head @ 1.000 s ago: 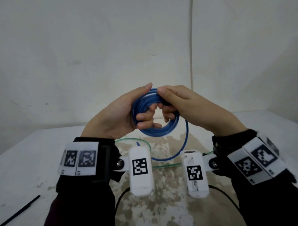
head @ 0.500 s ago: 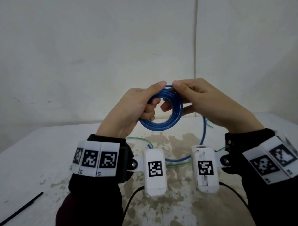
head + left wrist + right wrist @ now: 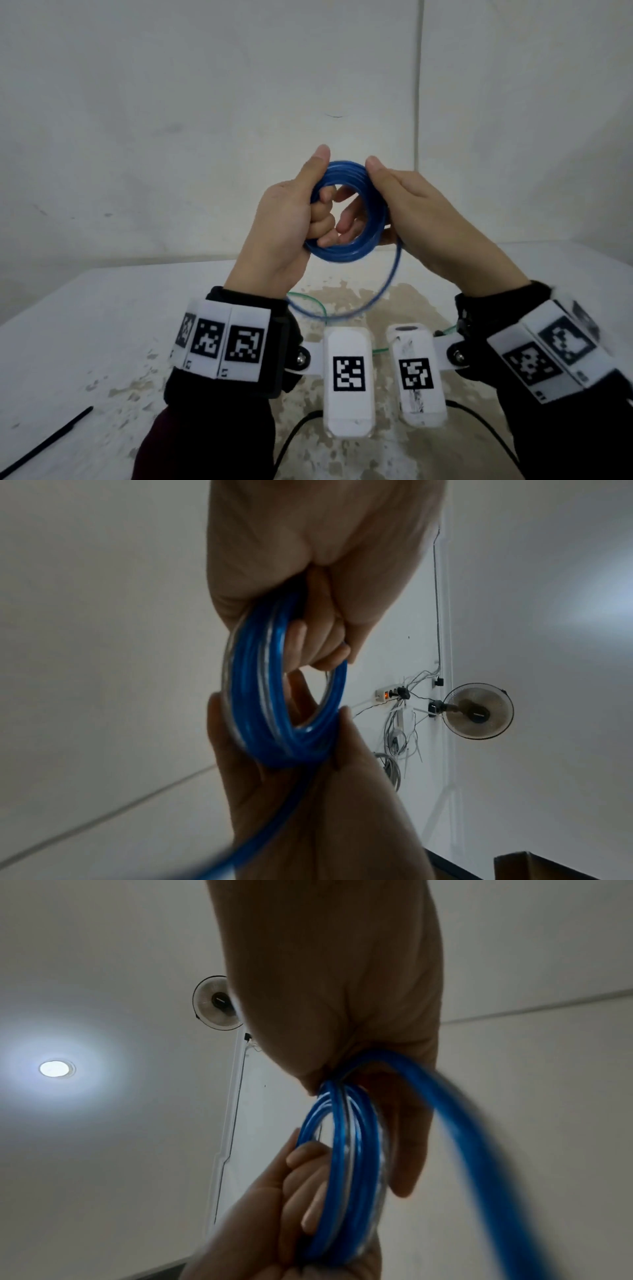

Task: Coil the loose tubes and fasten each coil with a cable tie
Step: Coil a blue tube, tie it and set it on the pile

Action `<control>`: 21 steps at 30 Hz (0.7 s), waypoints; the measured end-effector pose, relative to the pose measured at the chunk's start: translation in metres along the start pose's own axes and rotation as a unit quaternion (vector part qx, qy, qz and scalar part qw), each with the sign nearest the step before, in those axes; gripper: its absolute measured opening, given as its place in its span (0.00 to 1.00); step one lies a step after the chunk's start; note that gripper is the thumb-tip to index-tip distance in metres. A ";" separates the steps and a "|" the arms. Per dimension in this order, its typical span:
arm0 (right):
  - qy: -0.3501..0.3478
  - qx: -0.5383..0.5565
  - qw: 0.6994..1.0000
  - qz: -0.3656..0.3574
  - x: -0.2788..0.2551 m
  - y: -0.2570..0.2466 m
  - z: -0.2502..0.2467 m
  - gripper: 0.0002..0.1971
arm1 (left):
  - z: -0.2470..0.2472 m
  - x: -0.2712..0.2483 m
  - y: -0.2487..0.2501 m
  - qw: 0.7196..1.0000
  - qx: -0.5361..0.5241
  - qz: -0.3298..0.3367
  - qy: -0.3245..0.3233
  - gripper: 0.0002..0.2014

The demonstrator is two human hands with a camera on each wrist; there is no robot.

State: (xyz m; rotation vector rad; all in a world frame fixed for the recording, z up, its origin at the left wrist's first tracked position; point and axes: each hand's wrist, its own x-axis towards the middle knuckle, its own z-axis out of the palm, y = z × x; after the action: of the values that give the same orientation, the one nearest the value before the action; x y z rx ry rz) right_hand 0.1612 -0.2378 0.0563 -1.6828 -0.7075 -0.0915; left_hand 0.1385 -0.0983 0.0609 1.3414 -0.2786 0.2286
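The blue tube's (image 3: 346,219) loose tail is motion-blurred, and its free end disappears behind the left hand's (image 3: 281,233) wrist. The green tube (image 3: 310,301) on the counter (image 3: 85,325) shows only in short arcs between the wrists. The black cable tie (image 3: 44,442) runs off the near left edge.

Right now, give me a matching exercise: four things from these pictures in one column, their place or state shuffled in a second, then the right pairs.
Things:
1. blue tube coil
2. black cable tie
3. green tube
4. loose blue tail

Places or states:
A. lying alone on the table, near left
B. hanging from the coil down toward the table
C. held in the air between the left hand and right hand
D. lying on the table beneath the hands

Pairs: 1-C, 2-A, 3-D, 4-B
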 end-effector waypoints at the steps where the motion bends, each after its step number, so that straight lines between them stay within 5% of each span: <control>1: -0.004 0.001 1.000 -0.010 0.001 0.001 0.001 0.22 | 0.000 0.001 -0.001 1.000 -0.026 0.009 0.010 0.23; 4: -0.023 0.052 0.998 -0.025 0.001 0.003 0.001 0.17 | -0.006 0.004 0.000 0.997 -0.077 -0.001 -0.016 0.23; 7: -0.034 0.136 0.990 -0.014 0.002 0.002 0.005 0.16 | -0.019 0.004 0.007 0.987 -0.084 -0.062 -0.121 0.23; 10: -0.037 0.045 0.998 -0.029 0.001 -0.001 0.010 0.16 | -0.029 -0.001 0.012 0.977 -0.001 -0.111 -0.181 0.20; 13: -0.034 0.021 0.999 -0.027 0.000 -0.001 0.013 0.16 | -0.027 -0.002 0.009 0.978 0.037 -0.115 -0.172 0.22; 18: 0.021 0.098 0.995 -0.009 0.004 0.002 0.007 0.19 | -0.010 0.004 -0.001 0.998 -0.048 -0.027 -0.044 0.24; 21: 0.015 0.114 0.993 -0.004 0.004 0.003 0.001 0.19 | -0.003 0.006 -0.007 0.995 -0.080 -0.031 -0.055 0.24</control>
State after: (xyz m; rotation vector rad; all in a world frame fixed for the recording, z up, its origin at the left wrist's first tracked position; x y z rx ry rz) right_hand 0.1657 -0.2356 0.0553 -1.4575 -0.6757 -0.0404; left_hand 0.1468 -0.0973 0.0560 1.2045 -0.3412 0.0780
